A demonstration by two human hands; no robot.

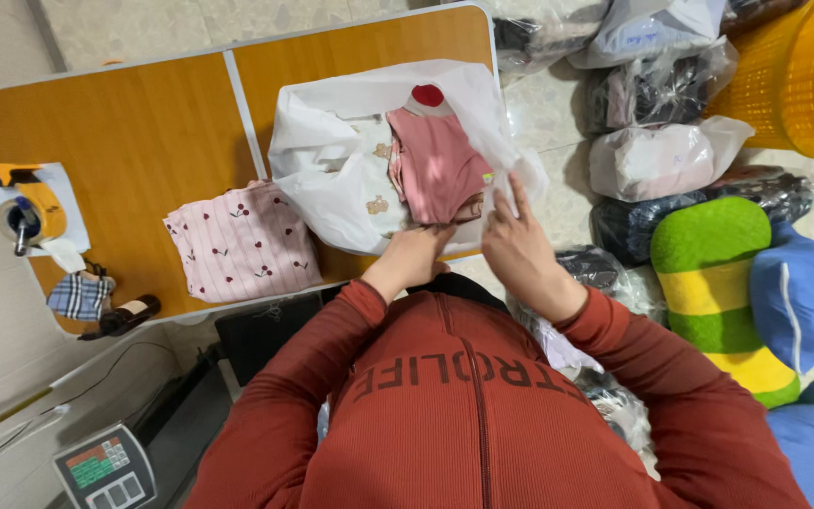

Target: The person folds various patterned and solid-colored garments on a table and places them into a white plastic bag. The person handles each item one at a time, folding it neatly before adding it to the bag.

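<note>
Your left hand point(414, 253) pinches one folded dusty-pink garment point(435, 165) inside one white plastic bag point(317, 155); right hand point(517, 240), fingers spread, holds the bag's edge. One folded cherry-print pink garment point(240, 240) beside it.

Left of the hands, a folded pink cherry-print garment point(242, 241) lies on the orange wooden surface point(134, 132); farther left sits a yellow tape dispenser point(30, 212). Right of them, clear-bagged clothing bundles point(663, 156) and a green-and-yellow striped cushion point(714, 283) rest on the floor.

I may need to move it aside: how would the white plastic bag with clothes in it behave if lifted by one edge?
The white plastic bag looks thin and crumpled, so probably floppy and slippery. The folded pink garment inside could slide out of its open mouth, where the left hand and right hand are. It is likely light.
</note>
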